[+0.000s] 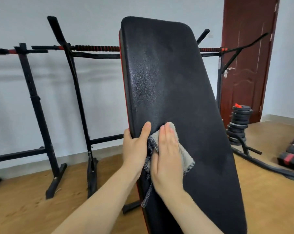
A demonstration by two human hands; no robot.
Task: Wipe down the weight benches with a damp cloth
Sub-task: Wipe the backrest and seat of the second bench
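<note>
Bench pad [173, 92] fills the centre of the frame, tilted up. Right hand [166, 157] presses the grey cloth [185, 155] flat-fingered low on it; left hand [136, 146] grips the left edge. Cloth's bunched, so it'll probably streak or slip.

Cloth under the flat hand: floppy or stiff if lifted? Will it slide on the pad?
Probably floppy: a corner of the cloth hangs limp off the edge of the bench pad. Likely light, being thin. Should slide readily on the glossy pad under the right hand.
</note>
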